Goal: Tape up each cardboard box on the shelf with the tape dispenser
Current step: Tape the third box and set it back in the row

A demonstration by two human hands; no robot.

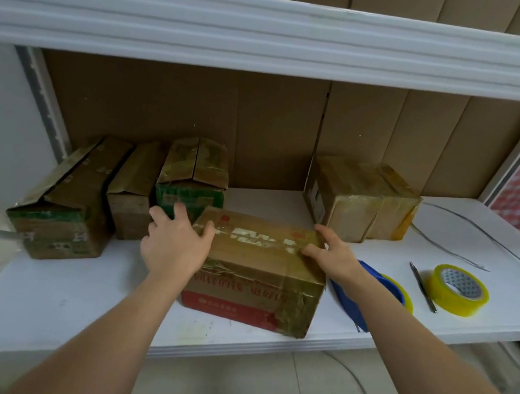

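Cardboard box [257, 265] sat at shelf [63, 294] front between both hands, likely pulled forward for taping. Left hand [175, 241] fingers spread, pressed on box's left top edge; right hand [331, 253] flat on right top corner, thumb on the seam, steadying it. Flaps closed, contents hidden. Blue dispenser [358, 299] lay just right of right wrist, untouched; spare roll [458, 290] further right. Three boxes [136, 190] beyond left hand, flaps loose; wrapped box [361, 200] behind right hand

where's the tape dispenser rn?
Head view: the blue dispenser lies on the shelf, right of the front box, partly behind the right forearm.
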